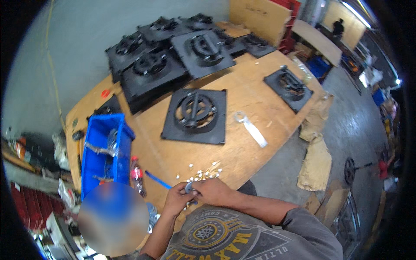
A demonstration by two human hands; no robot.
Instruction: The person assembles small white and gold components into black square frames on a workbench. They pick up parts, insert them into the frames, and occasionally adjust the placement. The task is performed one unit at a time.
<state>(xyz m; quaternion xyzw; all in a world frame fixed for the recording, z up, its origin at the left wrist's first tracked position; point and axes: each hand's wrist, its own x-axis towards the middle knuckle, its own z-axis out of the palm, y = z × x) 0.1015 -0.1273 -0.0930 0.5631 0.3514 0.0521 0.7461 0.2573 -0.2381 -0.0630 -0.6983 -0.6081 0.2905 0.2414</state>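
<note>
Near the table's front edge, my left hand (pixel 175 200) and my right hand (pixel 215 192) meet with fingers closed. Between their fingertips is a small grey ring-like piece (pixel 189 187), perhaps a washer; the fingers cover part of it. Just beyond my hands lies a loose scatter of small brass-coloured pieces with white ends (pixel 201 174). A blue strip-like tool (pixel 157 179) lies beside my left hand. Farther up the table, a square black plate with a round hub (pixel 195 115) rests flat, with a flat metal ring wrench (pixel 251 130) to its right.
Several similar black plates (pixel 151 73) are stacked at the back by the wall. Another black plate (pixel 289 89) lies near the right edge. On the left stand a blue bin (pixel 89 160), a red-labelled bottle (pixel 137 175) and a hammer (pixel 78 136). Brown paper (pixel 316 160) hangs off the right edge.
</note>
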